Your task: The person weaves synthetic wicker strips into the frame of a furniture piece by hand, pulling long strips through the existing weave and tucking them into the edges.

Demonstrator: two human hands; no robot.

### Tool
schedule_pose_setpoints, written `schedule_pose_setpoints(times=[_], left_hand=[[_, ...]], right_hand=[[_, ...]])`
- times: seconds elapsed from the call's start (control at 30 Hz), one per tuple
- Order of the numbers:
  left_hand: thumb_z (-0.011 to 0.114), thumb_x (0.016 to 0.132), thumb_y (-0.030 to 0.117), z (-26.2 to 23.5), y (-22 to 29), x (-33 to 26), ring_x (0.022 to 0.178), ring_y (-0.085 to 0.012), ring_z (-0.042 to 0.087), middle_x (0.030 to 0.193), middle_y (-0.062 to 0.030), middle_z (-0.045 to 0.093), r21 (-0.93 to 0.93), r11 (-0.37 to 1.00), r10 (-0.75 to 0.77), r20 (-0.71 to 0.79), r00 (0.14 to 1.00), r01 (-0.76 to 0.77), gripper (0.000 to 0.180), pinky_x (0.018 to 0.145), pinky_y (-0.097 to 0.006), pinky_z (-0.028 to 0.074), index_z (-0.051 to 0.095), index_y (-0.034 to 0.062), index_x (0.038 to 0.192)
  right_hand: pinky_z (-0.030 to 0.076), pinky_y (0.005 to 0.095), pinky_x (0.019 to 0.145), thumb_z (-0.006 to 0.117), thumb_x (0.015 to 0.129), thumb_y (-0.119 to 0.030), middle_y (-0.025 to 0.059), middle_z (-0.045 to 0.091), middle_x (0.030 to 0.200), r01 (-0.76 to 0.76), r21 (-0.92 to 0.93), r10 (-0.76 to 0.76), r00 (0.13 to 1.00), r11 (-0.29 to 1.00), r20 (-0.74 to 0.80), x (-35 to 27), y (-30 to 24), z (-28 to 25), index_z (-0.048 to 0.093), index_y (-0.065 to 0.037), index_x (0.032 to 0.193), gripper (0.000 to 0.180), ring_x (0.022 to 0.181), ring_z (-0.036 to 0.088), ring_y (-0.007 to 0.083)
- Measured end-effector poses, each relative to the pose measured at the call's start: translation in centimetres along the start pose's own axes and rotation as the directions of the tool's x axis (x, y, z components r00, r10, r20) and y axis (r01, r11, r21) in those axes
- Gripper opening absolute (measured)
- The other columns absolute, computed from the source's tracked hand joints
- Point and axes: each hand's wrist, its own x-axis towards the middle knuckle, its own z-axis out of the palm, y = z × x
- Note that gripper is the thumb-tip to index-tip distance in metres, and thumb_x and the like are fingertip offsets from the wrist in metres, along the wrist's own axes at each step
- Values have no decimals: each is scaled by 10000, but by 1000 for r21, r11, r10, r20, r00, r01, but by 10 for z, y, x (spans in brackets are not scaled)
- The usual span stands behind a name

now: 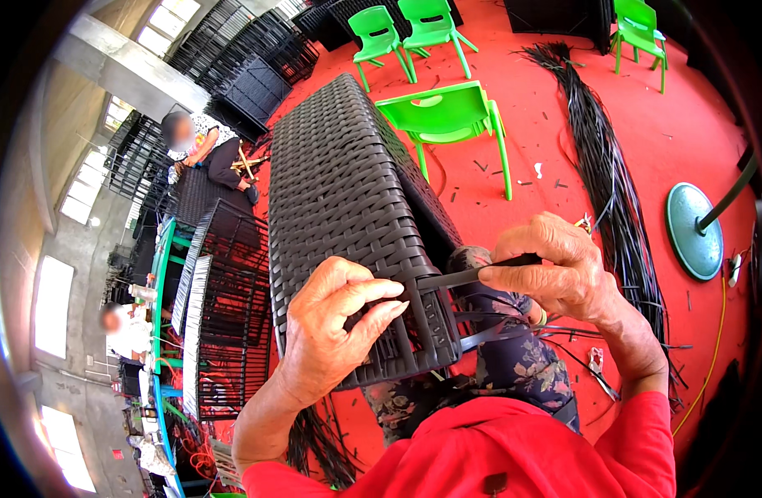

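The left forearm (265,419) slanted up to a left hand (327,328) whose thumb and forefinger tips sat near each other, slightly apart. The right forearm (634,344) angled inward, the right hand (559,266) pinching with curled fingers and extended thumb.

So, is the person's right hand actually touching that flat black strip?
Touching: the head view shows the right hand pinching the flat black strip between thumb and fingers.

The woven piece (335,183) over here is black all through, in a tight over-and-under basketwork pattern, and the strip (451,280) at its edge is black too. Bright green chairs (472,105) pop against the red floor (647,149); the person's shirt (481,448) is red, the trousers (522,373) dark with pale flowers.
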Motion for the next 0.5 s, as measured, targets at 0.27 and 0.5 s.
schedule_pose_setpoints(times=[0.27,0.5], left_hand=[[737,670,26,0,2,-1,671,-188,548,740,-62,555,-22,1000,-22,8,1000,22,192,561,-277,438,652,35,842],[734,671,23,1,1,-1,671,-191,547,739,-66,554,-29,999,-32,0,999,32,190,564,-282,438,653,31,843]], right_hand=[[418,306,568,618,626,-102,49,527,911,165,-143,-151,983,976,105,15,1,-18,655,-97,899,275,643,503,183],[424,308,587,607,615,-113,48,532,914,197,-67,-190,977,978,97,21,6,-13,643,-82,909,298,686,527,199]])
